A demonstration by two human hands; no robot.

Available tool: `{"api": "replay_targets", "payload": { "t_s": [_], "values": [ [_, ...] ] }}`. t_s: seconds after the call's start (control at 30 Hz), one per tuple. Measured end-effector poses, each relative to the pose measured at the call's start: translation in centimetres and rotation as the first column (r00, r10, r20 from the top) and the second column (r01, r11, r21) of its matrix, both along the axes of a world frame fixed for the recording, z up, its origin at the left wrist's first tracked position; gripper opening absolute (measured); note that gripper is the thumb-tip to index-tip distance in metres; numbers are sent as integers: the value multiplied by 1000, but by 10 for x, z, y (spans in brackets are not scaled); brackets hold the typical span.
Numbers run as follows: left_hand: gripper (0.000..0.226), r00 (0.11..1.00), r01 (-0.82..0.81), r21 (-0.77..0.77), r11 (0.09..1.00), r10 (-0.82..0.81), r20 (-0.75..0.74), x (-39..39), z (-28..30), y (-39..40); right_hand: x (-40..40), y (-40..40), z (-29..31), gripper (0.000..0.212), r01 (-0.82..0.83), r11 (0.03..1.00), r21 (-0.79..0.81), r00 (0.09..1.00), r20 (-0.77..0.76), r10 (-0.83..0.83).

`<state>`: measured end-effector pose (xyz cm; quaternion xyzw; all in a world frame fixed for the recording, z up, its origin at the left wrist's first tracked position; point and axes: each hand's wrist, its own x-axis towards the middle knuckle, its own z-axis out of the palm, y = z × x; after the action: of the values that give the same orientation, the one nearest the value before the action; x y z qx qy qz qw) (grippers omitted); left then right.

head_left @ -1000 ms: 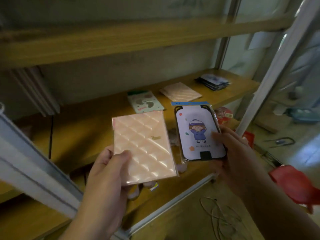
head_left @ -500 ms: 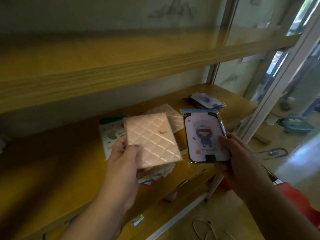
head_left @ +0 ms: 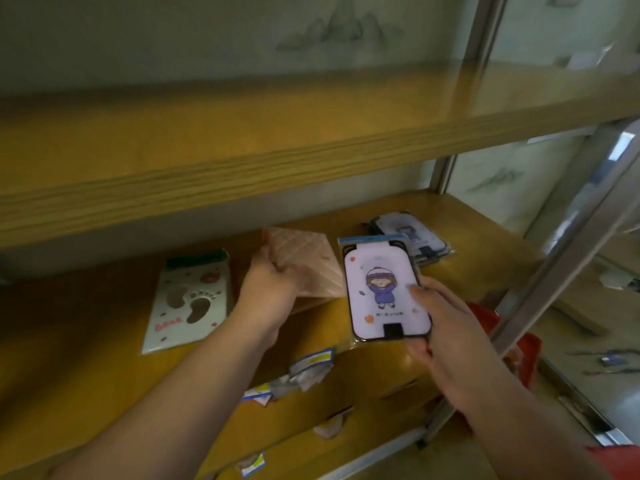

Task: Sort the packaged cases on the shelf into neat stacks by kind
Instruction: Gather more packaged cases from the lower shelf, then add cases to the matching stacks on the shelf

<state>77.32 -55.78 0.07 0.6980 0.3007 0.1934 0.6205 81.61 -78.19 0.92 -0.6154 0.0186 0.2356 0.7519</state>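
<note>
Left hand (head_left: 273,292) grips the pink case (head_left: 304,268) over the pink one already lying mid-shelf (head_left: 104,341) — square the edges before letting go. Right hand (head_left: 440,327) pinches the cartoon case (head_left: 384,289), its stack (head_left: 415,237) far right.

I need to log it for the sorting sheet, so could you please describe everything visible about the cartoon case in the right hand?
The cartoon case is a rounded rectangle with a dark rim, sealed in clear glossy wrap with a blue header strip. Its pale face shows a child figure in a hat and purple coat; a black tab sits at the bottom edge. The right hand holds it near-upright above the shelf's front edge, thumb on its face.
</note>
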Motion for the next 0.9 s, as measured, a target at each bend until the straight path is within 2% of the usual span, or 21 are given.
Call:
{"api": "replay_targets", "payload": {
  "t_s": [0.1,0.2,0.27,0.37,0.43,0.57,0.77,0.9],
  "values": [
    [43,994,-62,192,980,77,-72,7,-8,-2,25,-13,2,17,-89,996,24,996,32,89],
    [39,981,-84,421,903,149,-125,8,-9,-6,47,-25,3,21,-192,981,-4,978,78,192],
    [42,963,-43,538,842,178,-201,8,-9,-9,60,-32,3,18,-235,972,-19,967,93,236],
    [46,916,37,633,773,227,-330,4,-6,-20,79,-42,1,16,-267,958,-106,954,113,278],
    [44,906,57,687,724,251,-340,2,-5,-36,92,-49,-2,14,-270,948,-168,946,135,293],
    [52,935,37,720,693,231,-271,-2,-9,-80,123,-60,-2,11,-250,939,-236,930,213,301],
    [53,954,19,721,692,203,-220,5,-13,-115,188,-50,3,17,-169,891,-421,838,414,355],
    [53,970,3,693,721,166,-178,5,-7,-127,223,-30,0,27,-141,810,-570,769,452,452]
  ]
}}
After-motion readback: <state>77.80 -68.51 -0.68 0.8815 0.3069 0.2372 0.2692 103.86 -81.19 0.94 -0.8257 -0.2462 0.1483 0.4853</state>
